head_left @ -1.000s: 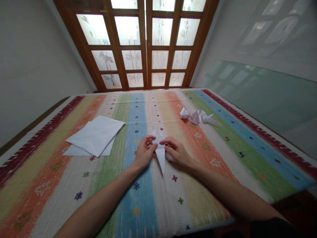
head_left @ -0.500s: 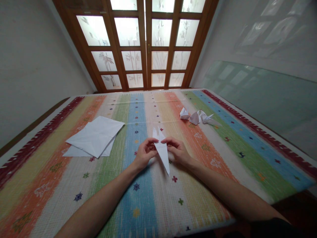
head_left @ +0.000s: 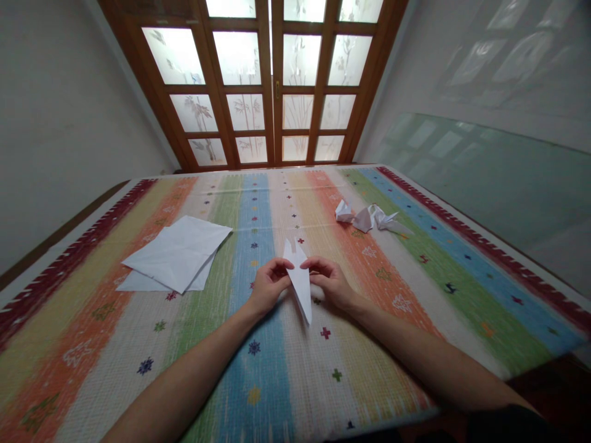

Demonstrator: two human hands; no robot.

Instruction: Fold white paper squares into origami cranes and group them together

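Note:
A long, narrow piece of folded white paper [head_left: 300, 283] lies on the striped cloth [head_left: 258, 381], its sharp tip pointing towards me. My left hand [head_left: 268, 286] pinches its left edge with thumb and forefinger. My right hand [head_left: 330, 281] pinches the right edge, fingers curled. Two small points stick up at the paper's far end. Both forearms rest on the cloth.
A loose stack of flat white sheets [head_left: 178, 253] lies to the left. Several finished folded paper figures [head_left: 369, 218] sit at the back right. A wooden door with frosted panes [head_left: 272, 80] stands beyond the table. A green wall [head_left: 498, 178] runs along the right.
The folded paper's near tip swung right half a second ago and has come back a little to the left. Both hands stayed on the paper and barely shifted.

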